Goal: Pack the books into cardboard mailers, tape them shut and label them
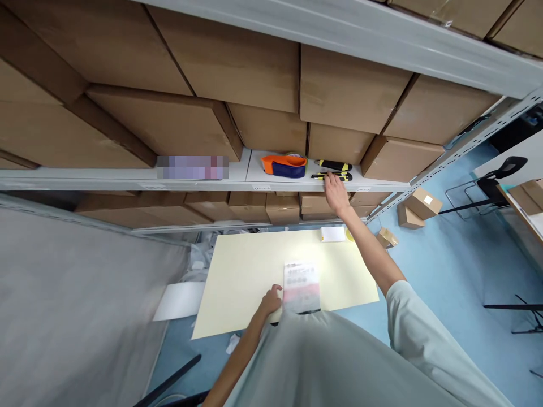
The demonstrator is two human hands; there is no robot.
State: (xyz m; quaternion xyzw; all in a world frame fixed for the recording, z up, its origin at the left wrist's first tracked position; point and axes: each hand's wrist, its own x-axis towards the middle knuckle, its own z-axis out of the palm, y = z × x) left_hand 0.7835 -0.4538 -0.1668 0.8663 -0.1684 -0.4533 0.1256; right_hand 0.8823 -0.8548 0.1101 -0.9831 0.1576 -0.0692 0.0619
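High on the shelf ledge, my right hand point(336, 194) has its fingers closed at the front yellow-and-black utility knife point(345, 177); the fingertips are partly hidden. Just behind lies another utility knife point(335, 165). An orange and dark-blue tape dispenser point(285, 165) sits left of the knives. Lower down, my left hand point(270, 299) rests with fingers slightly apart beside a white and pink printed packet point(301, 287), which is blurred. Whether the left fingers touch the packet is unclear. Under both lies a pale yellow board point(241, 271).
Brown cardboard boxes point(246, 56) fill the shelf above and behind the ledge point(229, 185). A small white box point(333, 234) lies at the board's far edge, near a yellow tape roll point(349, 234). More cartons point(419, 206) and a black chair point(494, 186) stand on the blue floor at right.
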